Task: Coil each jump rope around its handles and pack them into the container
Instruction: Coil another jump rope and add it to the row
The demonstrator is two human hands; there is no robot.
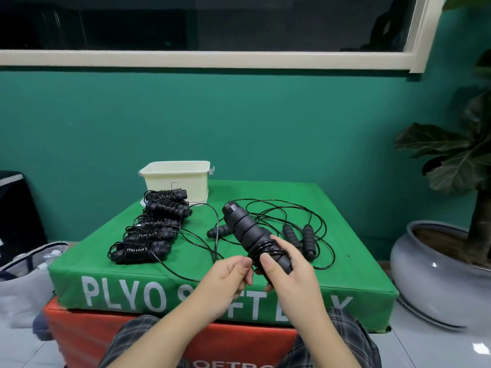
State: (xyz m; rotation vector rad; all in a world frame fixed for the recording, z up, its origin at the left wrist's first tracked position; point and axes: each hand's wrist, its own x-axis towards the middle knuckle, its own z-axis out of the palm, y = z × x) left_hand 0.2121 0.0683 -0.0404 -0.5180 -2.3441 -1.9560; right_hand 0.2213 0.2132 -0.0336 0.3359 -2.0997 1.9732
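Slack is your risk: right hand (285,264) clamps the handles (249,232), left hand (231,272) pinches cord (202,245), and loose wraps could slide off.

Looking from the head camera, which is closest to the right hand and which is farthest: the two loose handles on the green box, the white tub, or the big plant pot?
From the right hand:
1. Two loose handles, lying on the green box just behind the hand.
2. Plant pot, on the floor to the right.
3. White tub, at the box's far left corner.
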